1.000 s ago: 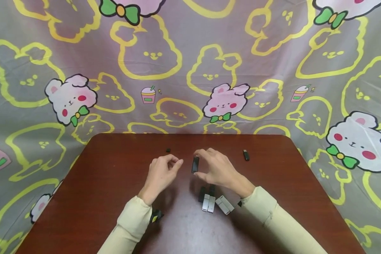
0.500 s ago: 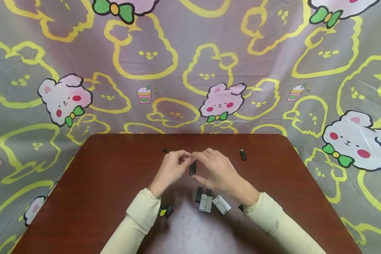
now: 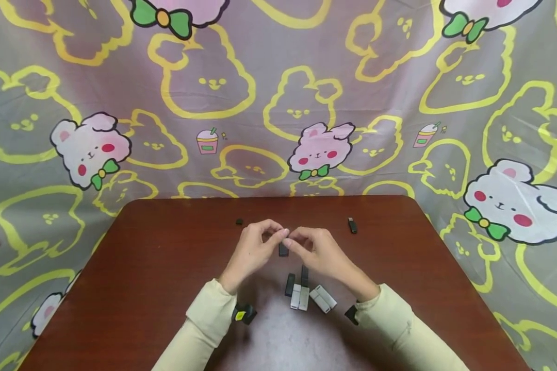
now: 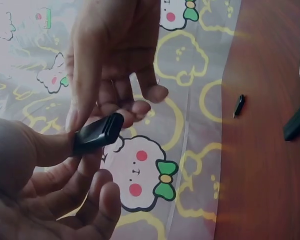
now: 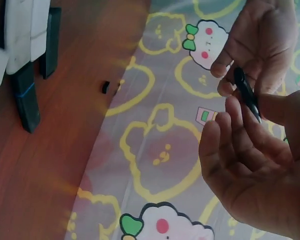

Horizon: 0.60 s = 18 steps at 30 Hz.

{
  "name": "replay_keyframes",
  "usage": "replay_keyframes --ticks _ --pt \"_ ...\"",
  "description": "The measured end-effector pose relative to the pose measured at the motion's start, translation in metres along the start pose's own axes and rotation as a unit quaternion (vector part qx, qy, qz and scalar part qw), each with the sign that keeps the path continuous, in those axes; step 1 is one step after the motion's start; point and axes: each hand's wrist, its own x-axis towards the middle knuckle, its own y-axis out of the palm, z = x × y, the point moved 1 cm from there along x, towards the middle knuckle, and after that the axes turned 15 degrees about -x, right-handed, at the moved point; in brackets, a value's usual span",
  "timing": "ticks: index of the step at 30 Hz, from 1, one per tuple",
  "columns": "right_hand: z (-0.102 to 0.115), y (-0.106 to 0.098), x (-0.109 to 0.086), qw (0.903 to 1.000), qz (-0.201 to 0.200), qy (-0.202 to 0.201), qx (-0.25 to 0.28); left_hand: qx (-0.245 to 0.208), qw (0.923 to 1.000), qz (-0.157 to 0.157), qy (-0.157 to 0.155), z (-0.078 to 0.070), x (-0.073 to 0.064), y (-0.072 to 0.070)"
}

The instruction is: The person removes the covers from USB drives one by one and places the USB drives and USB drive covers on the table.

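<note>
I have both hands raised together over the counter [image 3: 167, 268], and between them is one black stick [image 3: 283, 250]. My left hand [image 3: 254, 248] pinches it between thumb and fingers, and the other fingers of that hand are loosely bent. My right hand [image 3: 324, 252] also pinches it, thumb against finger at the end nearer the cloth, so my two sets of fingertips meet around this one piece. Its other end pokes out free, off the counter's surface.

Further out on the counter lie two separate dark things: one small black piece [image 3: 239, 221] toward the left, and one black USB stick [image 3: 353, 225] with its metal plug showing, toward the right. Nearer me is a cluster. I count two black blocks in it, one at the left [image 3: 290, 284] and one beside it [image 3: 305, 276], and four pale blocks: two side by side [image 3: 299, 297], just touching the black ones, and two more [image 3: 323, 299] lying slanted together just to the right.

Two pale sleeves cover my arms, one left [image 3: 212, 309] and one right [image 3: 390, 319]. Beyond the counter hangs one grey cloth [image 3: 255, 31], printed with bears and three pink cups.
</note>
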Motion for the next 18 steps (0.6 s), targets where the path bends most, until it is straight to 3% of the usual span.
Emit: replay_keyframes --ticks 4,11,18 --pt "-0.002 0.0 0.002 0.9992 0.034 0.007 0.021 -0.017 0.9998 0.003 -0.01 0.0 -0.001 0.002" --pt "-0.001 0.0 0.002 0.9988 0.045 0.008 0.019 -0.01 0.9999 0.002 0.001 0.002 -0.001 0.004" --pt "0.002 -0.002 0.0 0.9992 0.038 0.011 0.01 -0.006 0.9988 -0.045 -0.015 0.002 -0.003 0.013"
